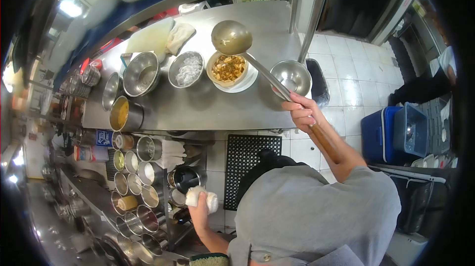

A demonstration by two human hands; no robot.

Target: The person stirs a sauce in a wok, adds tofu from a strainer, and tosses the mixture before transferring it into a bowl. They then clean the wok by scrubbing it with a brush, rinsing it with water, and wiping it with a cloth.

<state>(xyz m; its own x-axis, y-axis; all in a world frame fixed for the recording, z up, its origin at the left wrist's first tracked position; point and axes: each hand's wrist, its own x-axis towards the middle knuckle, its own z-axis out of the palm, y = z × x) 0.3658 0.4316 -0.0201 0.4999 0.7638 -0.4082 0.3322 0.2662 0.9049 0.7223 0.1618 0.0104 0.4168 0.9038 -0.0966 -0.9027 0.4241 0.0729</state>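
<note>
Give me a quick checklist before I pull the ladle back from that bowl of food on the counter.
1. Right hand grips the ladle handle: ok.
2. Ladle cup is over the bowl's far rim: ok.
3. Ladle cup empty: cannot tell, only its underside shows.
4. Bowl of food sits on its white plate, upright: ok.
5. Empty steel bowl lies right under the handle's path: not ok, mind it.
6. Left hand holds a white cloth, away from the counter: ok.
</note>
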